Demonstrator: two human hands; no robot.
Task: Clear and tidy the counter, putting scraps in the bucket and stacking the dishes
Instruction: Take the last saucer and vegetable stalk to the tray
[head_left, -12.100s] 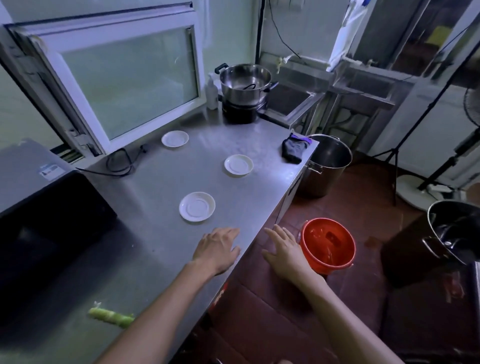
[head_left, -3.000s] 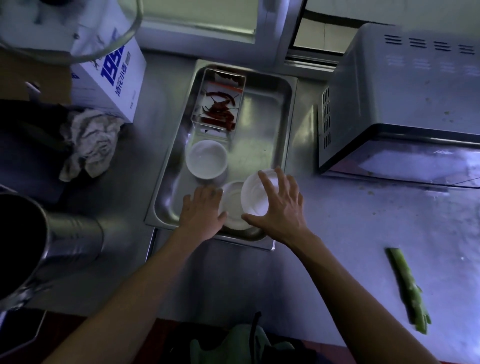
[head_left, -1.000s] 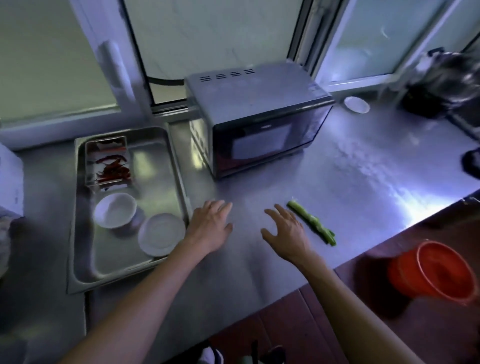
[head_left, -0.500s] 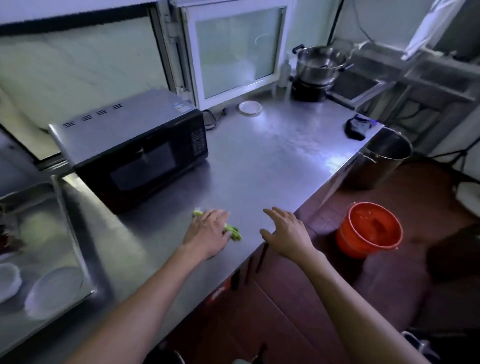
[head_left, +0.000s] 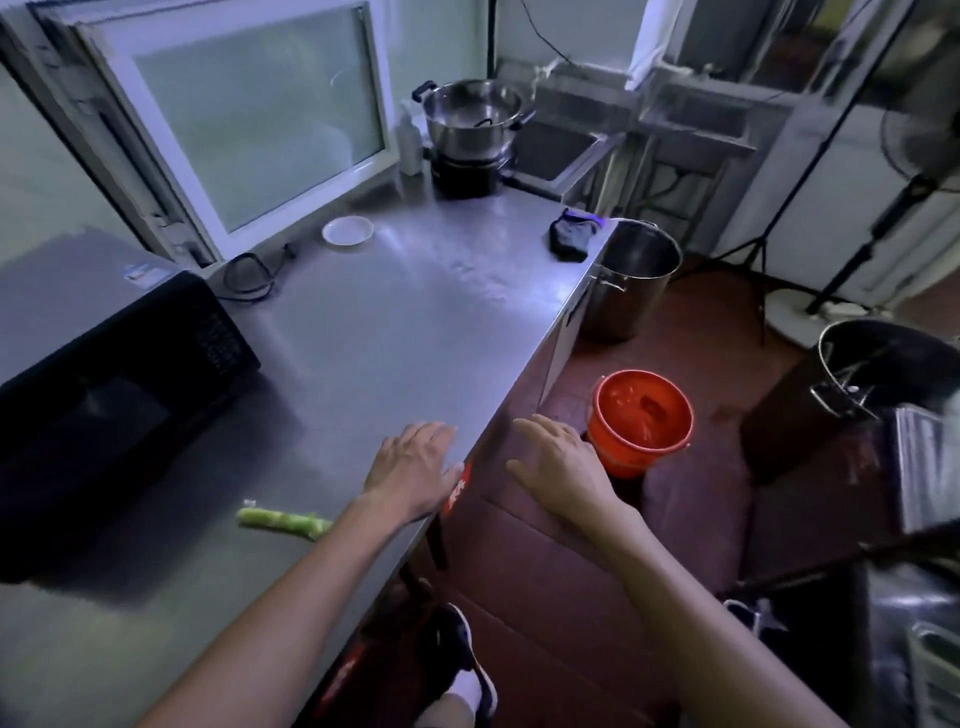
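A long brushed stainless-steel counter (head_left: 374, 322) runs from the lower left toward the far wall under a white-framed frosted window (head_left: 249, 114). On its left side sits a black microwave oven with a grey top (head_left: 104, 353), its cord (head_left: 249, 280) coiled on the steel behind it. On the floor off the counter's far right corner stands a tall stainless-steel stockpot (head_left: 631, 280), and nearer, on the dark red tiles, a round orange plastic bucket (head_left: 644, 415), just right of the counter's edge. At the far end a shiny steel cooking pot (head_left: 470, 117) rests on a black burner (head_left: 465, 174), with a small pale bottle (head_left: 409, 137) beside it. The left hand (head_left: 413, 467) lies palm down at the counter's near edge, fingers straight and relaxed, holding nothing. The right hand (head_left: 558, 460) hovers off the edge over the floor, fingers spread loose and empty, next to the bucket. A dark crumpled cloth (head_left: 571, 239) lies at the far right corner. A small white round saucer (head_left: 347, 230) sits alone below the window. A pale green vegetable stalk scrap (head_left: 283, 521) lies on the steel left of the left forearm, apart from the hand.
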